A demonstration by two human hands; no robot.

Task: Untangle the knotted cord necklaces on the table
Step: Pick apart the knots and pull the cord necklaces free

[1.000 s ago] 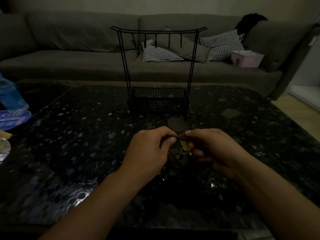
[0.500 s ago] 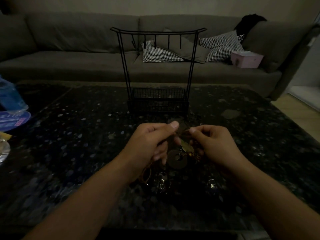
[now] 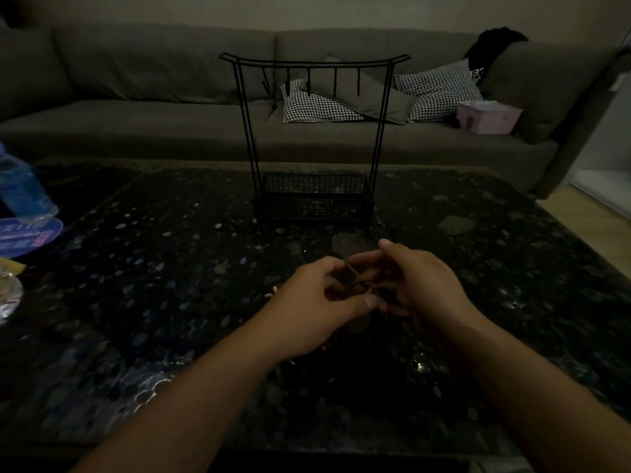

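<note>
In front of the black wire stand (image 3: 312, 138), both hands have closed in on each other and risen slightly compared with half a second ago. The left hand (image 3: 307, 302) and right hand (image 3: 423, 288) each pinch the brown cord necklaces (image 3: 358, 281) with their fingers, held just above the tabletop (image 3: 170, 268). The round pendant seen dangling earlier is now hidden (behind the fingers, probably). The knot looks not yet worked loose.

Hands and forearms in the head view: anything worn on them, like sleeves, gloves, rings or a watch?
Nothing worn that shows. The left hand and right hand are bare, and both forearms are bare to the frame's bottom edge, with no sleeves or watch. The dim light could hide a thin ring on the fingers.
</note>
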